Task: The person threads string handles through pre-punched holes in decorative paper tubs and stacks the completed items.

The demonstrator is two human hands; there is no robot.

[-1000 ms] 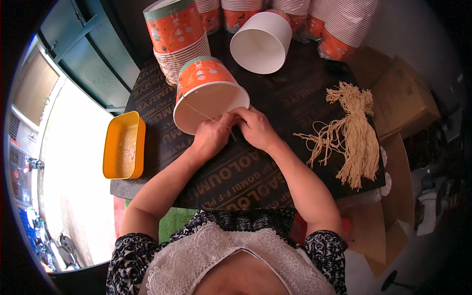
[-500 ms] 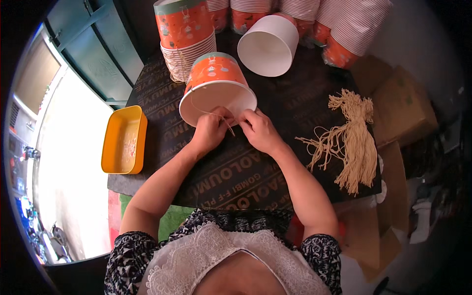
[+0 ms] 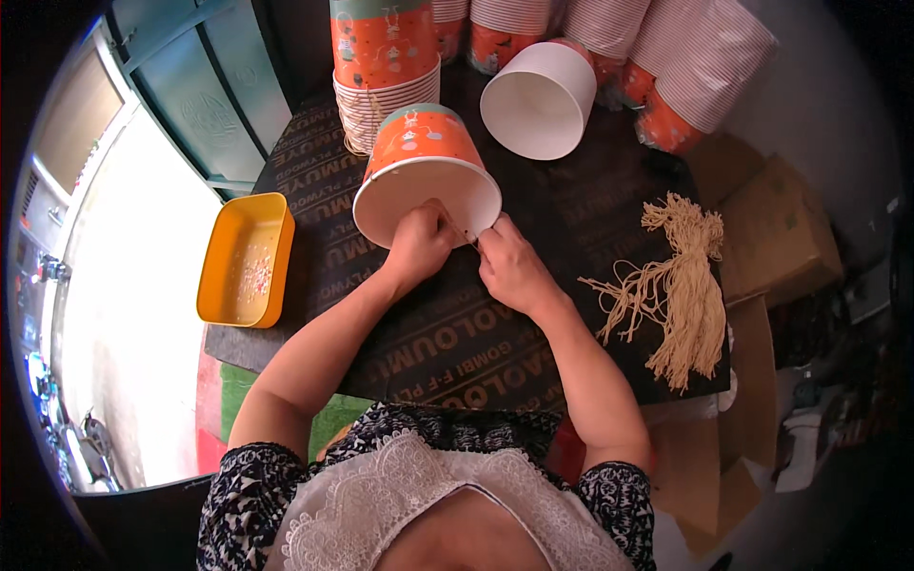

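Observation:
An orange paper bucket [image 3: 427, 138] with a green-grey band and white inside lies tipped on the table, its open mouth toward me. My left hand [image 3: 419, 246] reaches into the mouth with fingers closed in a pinch. Against the right lower part of the rim, my right hand [image 3: 517, 262] is closed too. A thin length of cord [image 3: 461, 231] runs between the two hands; the fingers hide most of it. Off to the right lies a bundle of beige cords [image 3: 687, 305], its loose ends spread toward me.
A yellow tub [image 3: 206, 285] with small bits in it stands at the table's left edge. Behind the bucket rise a stack of orange buckets [image 3: 386, 57] and a tipped white-mouthed bucket [image 3: 541, 105]. Wrapped stacks [image 3: 714, 67] line the back. Cardboard boxes [image 3: 781, 228] stand right of the table.
The cord loop that crossed the bucket's mouth no longer shows. My left hand sits further inside the mouth, and my right hand has turned at the rim. The whole view has shifted slightly.

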